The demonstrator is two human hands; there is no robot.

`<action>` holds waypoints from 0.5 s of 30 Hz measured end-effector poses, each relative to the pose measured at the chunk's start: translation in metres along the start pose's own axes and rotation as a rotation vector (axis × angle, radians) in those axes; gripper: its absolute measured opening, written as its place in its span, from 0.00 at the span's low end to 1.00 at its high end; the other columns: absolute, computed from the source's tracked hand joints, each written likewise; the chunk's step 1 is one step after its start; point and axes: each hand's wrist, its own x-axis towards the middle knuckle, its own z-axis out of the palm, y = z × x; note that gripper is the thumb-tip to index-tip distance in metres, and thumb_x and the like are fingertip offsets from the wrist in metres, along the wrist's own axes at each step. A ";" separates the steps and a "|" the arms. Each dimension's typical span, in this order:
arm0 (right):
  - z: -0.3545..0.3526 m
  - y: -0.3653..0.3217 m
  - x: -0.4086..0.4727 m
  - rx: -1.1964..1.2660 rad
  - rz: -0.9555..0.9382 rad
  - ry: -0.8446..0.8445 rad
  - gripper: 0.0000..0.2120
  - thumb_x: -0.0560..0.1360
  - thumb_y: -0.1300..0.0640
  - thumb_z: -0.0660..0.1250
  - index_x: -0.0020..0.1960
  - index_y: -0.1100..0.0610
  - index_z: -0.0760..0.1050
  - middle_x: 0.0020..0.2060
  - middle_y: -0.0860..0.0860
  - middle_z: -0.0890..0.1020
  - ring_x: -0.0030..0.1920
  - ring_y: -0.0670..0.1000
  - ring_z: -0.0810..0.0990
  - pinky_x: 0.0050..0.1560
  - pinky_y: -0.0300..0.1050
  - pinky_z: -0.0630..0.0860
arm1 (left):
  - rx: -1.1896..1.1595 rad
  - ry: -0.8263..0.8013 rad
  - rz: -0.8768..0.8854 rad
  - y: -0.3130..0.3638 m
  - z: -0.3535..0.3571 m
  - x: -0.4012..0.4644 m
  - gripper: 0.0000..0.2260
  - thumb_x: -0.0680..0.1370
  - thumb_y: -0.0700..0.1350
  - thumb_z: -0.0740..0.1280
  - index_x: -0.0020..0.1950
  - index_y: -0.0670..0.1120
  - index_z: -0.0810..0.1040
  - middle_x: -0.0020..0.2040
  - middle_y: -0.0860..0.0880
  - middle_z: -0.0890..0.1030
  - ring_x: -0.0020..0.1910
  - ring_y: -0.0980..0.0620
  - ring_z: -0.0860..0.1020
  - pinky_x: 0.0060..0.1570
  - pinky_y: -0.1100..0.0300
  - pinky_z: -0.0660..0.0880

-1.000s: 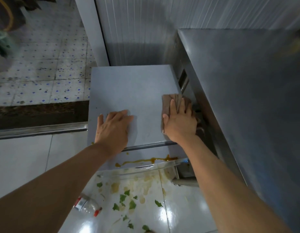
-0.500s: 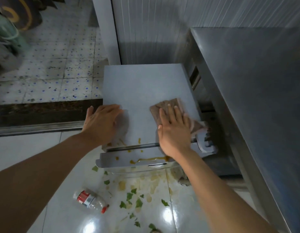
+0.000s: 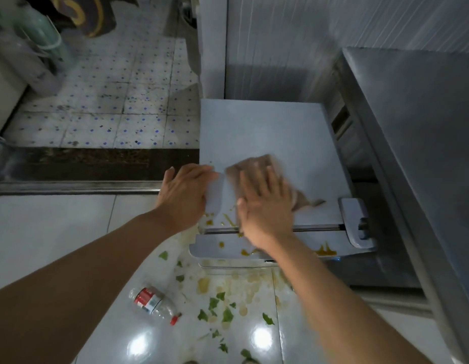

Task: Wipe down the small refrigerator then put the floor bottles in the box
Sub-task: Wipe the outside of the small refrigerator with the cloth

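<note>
— On the refrigerator (image 3: 267, 127) top, what differs from half a second ago?

— The brown cloth (image 3: 257, 169) has slid from the right part of the top toward its front-left corner, and the right hand (image 3: 264, 206) on it has closed in on the left hand (image 3: 186, 195); only a narrow strip of lid shows between them.

— How do the hands lie?

— The right hand is flat, fingers straight and spread, pressing the cloth down near the front edge; it is blurred. The left hand lies palm-down with relaxed fingers over the top's left edge at the front corner, gripping nothing.

— What else is around?

— Orange-yellow smears (image 3: 225, 219) sit at the front edge and on the door lip below. A clear bottle (image 3: 154, 304) with a red label and red cap lies on its side on the floor tiles (image 3: 44, 232), left of scattered green leaf scraps (image 3: 220, 308). A steel counter (image 3: 425, 127) stands just beside the refrigerator's right side. No box can be made out.
</note>
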 end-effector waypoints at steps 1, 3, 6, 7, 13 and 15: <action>0.004 -0.014 -0.008 0.014 -0.078 -0.006 0.27 0.80 0.46 0.48 0.78 0.49 0.50 0.78 0.51 0.48 0.77 0.56 0.44 0.74 0.56 0.41 | -0.026 0.020 -0.025 -0.001 -0.001 -0.005 0.25 0.75 0.36 0.62 0.71 0.51 0.67 0.73 0.53 0.66 0.72 0.52 0.60 0.70 0.46 0.53; 0.006 -0.027 -0.022 0.008 -0.174 -0.038 0.27 0.80 0.46 0.47 0.78 0.49 0.50 0.78 0.50 0.48 0.77 0.55 0.43 0.75 0.55 0.40 | -0.069 0.050 -0.079 -0.004 -0.005 -0.016 0.25 0.75 0.36 0.63 0.72 0.50 0.66 0.71 0.52 0.67 0.71 0.51 0.62 0.69 0.49 0.55; 0.002 -0.016 -0.019 -0.055 -0.211 -0.065 0.27 0.80 0.42 0.44 0.77 0.46 0.46 0.78 0.49 0.46 0.77 0.53 0.40 0.73 0.52 0.37 | -0.120 0.046 -0.158 -0.010 -0.011 -0.029 0.26 0.75 0.36 0.64 0.72 0.49 0.64 0.71 0.50 0.68 0.71 0.51 0.62 0.69 0.52 0.57; 0.001 -0.013 -0.011 -0.068 -0.190 -0.071 0.27 0.80 0.41 0.43 0.77 0.45 0.45 0.78 0.49 0.45 0.77 0.53 0.40 0.72 0.52 0.36 | -0.128 0.045 -0.177 -0.012 -0.013 -0.032 0.26 0.75 0.37 0.64 0.72 0.49 0.64 0.71 0.50 0.68 0.71 0.51 0.62 0.69 0.53 0.57; -0.002 -0.037 0.066 0.007 -0.152 -0.125 0.25 0.81 0.43 0.48 0.76 0.40 0.47 0.78 0.50 0.42 0.76 0.56 0.37 0.72 0.57 0.38 | -0.207 0.052 -0.232 -0.022 -0.010 -0.052 0.27 0.75 0.40 0.66 0.72 0.50 0.63 0.70 0.51 0.68 0.71 0.50 0.63 0.68 0.53 0.59; 0.000 -0.036 0.056 0.000 -0.247 -0.103 0.23 0.81 0.45 0.49 0.75 0.38 0.53 0.78 0.49 0.45 0.76 0.55 0.39 0.72 0.57 0.39 | -0.229 0.052 -0.227 -0.023 -0.006 -0.061 0.28 0.74 0.41 0.67 0.72 0.51 0.62 0.70 0.51 0.68 0.70 0.49 0.64 0.67 0.52 0.61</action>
